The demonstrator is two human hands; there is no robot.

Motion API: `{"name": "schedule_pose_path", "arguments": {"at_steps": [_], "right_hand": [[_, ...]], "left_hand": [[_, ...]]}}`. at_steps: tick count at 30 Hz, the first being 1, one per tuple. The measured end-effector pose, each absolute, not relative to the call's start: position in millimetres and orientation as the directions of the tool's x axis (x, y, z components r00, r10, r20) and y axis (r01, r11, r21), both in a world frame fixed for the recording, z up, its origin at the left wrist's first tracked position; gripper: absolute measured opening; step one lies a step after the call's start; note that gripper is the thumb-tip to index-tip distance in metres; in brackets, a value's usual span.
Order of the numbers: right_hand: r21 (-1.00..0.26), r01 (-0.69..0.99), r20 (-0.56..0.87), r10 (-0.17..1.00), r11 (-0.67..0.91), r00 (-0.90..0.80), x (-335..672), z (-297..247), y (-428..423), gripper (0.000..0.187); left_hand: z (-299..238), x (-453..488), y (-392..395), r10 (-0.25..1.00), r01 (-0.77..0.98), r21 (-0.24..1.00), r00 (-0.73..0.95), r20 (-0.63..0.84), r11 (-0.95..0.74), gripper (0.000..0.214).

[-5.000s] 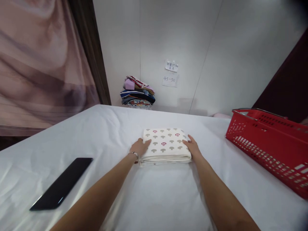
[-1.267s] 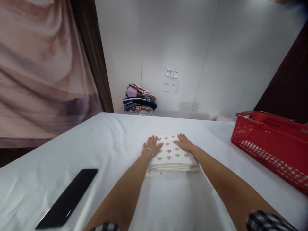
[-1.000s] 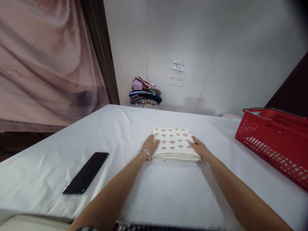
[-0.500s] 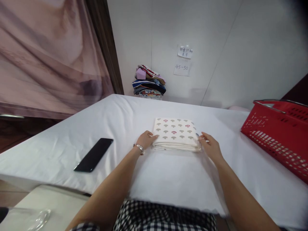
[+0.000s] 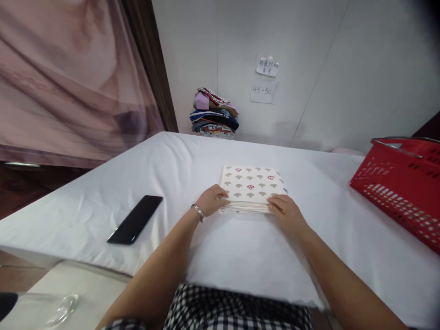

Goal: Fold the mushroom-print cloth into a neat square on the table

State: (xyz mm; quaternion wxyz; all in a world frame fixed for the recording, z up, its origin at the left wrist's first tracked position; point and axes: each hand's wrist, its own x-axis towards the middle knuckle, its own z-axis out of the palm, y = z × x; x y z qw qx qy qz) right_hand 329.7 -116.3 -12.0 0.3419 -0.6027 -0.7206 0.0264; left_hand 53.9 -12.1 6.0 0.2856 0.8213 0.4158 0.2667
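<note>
A cream folded cloth [image 5: 252,182] printed with grey and red mushrooms lies flat on the white-covered table, its layered edges facing me. My left hand [image 5: 212,200], with a bracelet at the wrist, grips the near left corner between thumb and fingers. At the near right corner, my right hand [image 5: 286,211] has its fingers on top of the layers and its thumb at the front edge. The undersides of both grips are hidden.
On the left of the table [image 5: 178,169] lies a black phone-like slab [image 5: 135,220]. A red basket [image 5: 398,192] with metal handles stands on the right. Several folded fabrics [image 5: 215,114] are stacked by the wall, near paper signs [image 5: 263,90]. A clear vessel [image 5: 51,309] sits lower left.
My right hand has moved left and nearer, from the cloth's right side onto its near right corner. My left hand has closed on the near left corner. The view has shifted slightly.
</note>
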Motion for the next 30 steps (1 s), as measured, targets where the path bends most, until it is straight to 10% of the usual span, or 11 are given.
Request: {"name": "schedule_pose_path", "arguments": {"at_steps": [17,30], "right_hand": [[-0.341,0.823,0.331,0.877,0.455,-0.348,245.4,24.0,-61.3,0.018],[-0.531,0.757,0.362,0.91,0.38,-0.203,247.3,2.5,-59.6,0.013]], "left_hand": [[1.8,53.3,-9.5,0.83,0.521,0.688,0.513,0.22,-0.505,0.019],[2.7,56.0,-17.3,0.69,0.488,0.496,0.594,0.414,-0.718,0.021]]}}
